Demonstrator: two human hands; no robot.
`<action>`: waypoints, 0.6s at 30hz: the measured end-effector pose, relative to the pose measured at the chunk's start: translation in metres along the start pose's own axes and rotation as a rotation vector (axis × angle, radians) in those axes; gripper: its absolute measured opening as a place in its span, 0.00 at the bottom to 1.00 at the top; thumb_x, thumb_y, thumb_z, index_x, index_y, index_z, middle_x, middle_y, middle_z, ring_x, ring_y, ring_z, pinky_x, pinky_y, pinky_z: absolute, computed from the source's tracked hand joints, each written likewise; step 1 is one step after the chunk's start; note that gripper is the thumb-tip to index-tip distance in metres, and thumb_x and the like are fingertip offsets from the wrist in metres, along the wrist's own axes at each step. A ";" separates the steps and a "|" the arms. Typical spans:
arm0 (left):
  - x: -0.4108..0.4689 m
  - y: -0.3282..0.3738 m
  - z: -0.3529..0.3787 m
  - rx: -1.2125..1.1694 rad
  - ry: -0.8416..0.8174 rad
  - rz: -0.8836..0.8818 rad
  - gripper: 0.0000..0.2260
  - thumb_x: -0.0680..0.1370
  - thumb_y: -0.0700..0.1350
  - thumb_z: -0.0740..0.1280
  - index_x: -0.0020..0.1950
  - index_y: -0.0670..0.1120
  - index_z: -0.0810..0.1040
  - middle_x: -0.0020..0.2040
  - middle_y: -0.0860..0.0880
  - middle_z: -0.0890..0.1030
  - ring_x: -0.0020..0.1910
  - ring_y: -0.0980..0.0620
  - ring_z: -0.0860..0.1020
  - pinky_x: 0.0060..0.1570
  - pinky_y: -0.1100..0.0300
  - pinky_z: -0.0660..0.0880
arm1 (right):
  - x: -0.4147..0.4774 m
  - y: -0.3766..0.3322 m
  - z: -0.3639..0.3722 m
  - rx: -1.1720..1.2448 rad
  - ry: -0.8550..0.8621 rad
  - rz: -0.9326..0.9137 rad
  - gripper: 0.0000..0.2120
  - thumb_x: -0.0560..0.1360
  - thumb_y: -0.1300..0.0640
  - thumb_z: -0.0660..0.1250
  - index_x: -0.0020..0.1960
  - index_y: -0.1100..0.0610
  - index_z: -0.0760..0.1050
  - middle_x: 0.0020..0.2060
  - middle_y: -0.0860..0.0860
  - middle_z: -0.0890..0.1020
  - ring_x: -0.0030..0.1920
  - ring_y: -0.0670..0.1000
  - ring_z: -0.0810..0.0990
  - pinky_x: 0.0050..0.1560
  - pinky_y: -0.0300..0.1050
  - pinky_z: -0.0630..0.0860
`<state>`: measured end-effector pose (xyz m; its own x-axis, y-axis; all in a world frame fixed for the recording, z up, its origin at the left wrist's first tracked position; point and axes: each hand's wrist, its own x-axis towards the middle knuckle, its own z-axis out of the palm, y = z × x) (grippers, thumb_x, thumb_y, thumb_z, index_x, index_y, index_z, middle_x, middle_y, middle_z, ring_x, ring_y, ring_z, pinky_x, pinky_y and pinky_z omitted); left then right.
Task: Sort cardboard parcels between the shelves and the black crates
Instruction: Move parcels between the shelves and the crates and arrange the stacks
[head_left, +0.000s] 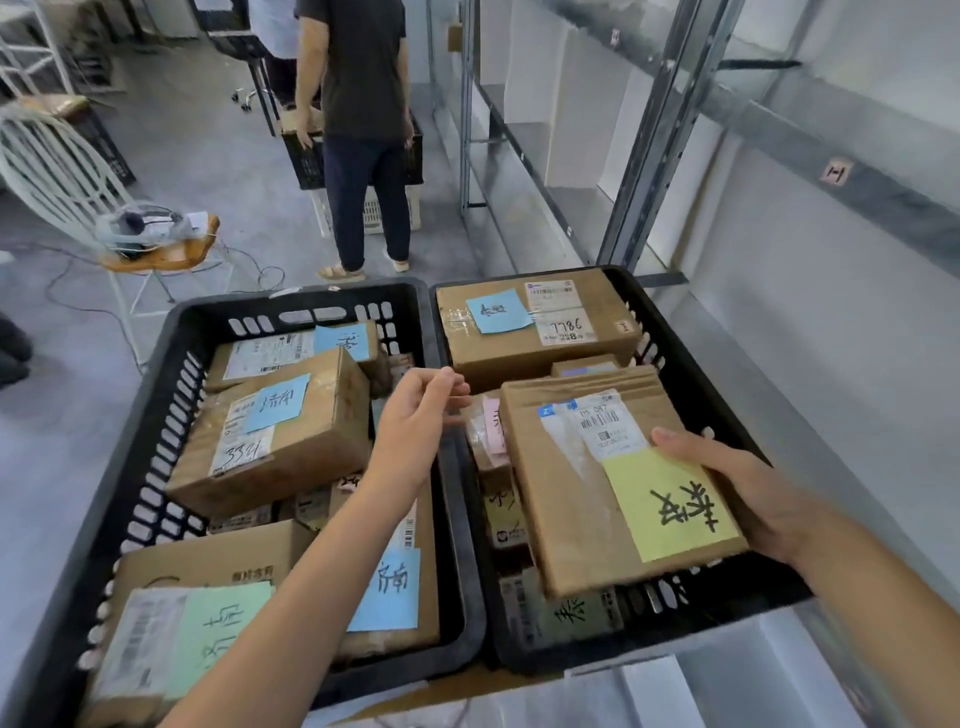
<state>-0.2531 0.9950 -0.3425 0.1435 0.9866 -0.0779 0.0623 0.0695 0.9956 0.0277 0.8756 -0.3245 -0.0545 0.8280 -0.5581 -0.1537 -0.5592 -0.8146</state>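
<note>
Parcels of brown cardboard filled two black crates set side by side in front of the person, the left crate (171, 415) and the right crate (691, 358) touching along their inner rims. One flat parcel (587, 493), bearing a white shipping label and a yellow note (670, 504) with handwritten characters, lay tilted on top of the load in the right crate. The right hand (748, 493) gripped it at its right edge, thumb on the upper face and the remaining fingers hidden underneath, a hold that probably kept the note readable while the parcel was being lifted or set down; which of the two could not be told. The left hand (415, 415) hovered over the divide between the crates, its fingers loosely curled and holding nothing, apparently free to steady or take another parcel. Coloured notes on the other parcels, such as the blue note (498, 310) on the large box at the far end of the right crate, seemed to serve as sorting marks. Metal shelves (524, 130) stood along the wall at right, bare where visible. A second person (363, 130) stood farther off beside another crate.
</note>
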 end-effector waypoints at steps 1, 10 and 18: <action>0.001 -0.001 0.000 -0.002 0.006 -0.003 0.11 0.84 0.47 0.60 0.57 0.42 0.78 0.51 0.47 0.84 0.51 0.55 0.83 0.48 0.63 0.80 | -0.003 0.008 0.000 0.026 -0.014 0.034 0.28 0.59 0.42 0.82 0.54 0.55 0.85 0.53 0.63 0.85 0.46 0.59 0.86 0.41 0.48 0.82; 0.005 -0.010 0.011 -0.042 -0.054 -0.018 0.10 0.84 0.43 0.61 0.57 0.39 0.77 0.52 0.43 0.83 0.52 0.51 0.82 0.50 0.61 0.80 | -0.009 0.034 0.011 0.044 -0.071 0.037 0.29 0.63 0.48 0.80 0.62 0.51 0.80 0.59 0.63 0.82 0.56 0.63 0.83 0.55 0.57 0.80; 0.014 -0.013 0.011 -0.059 -0.060 -0.007 0.09 0.83 0.44 0.61 0.56 0.42 0.78 0.50 0.46 0.84 0.51 0.53 0.82 0.52 0.59 0.80 | -0.024 0.023 -0.003 0.016 0.013 0.195 0.33 0.54 0.45 0.85 0.52 0.62 0.85 0.50 0.65 0.84 0.44 0.61 0.85 0.42 0.50 0.82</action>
<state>-0.2409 1.0062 -0.3568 0.2026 0.9755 -0.0859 0.0057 0.0865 0.9962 0.0288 0.8433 -0.3302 -0.0721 0.7032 -0.7073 -0.1570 -0.7083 -0.6882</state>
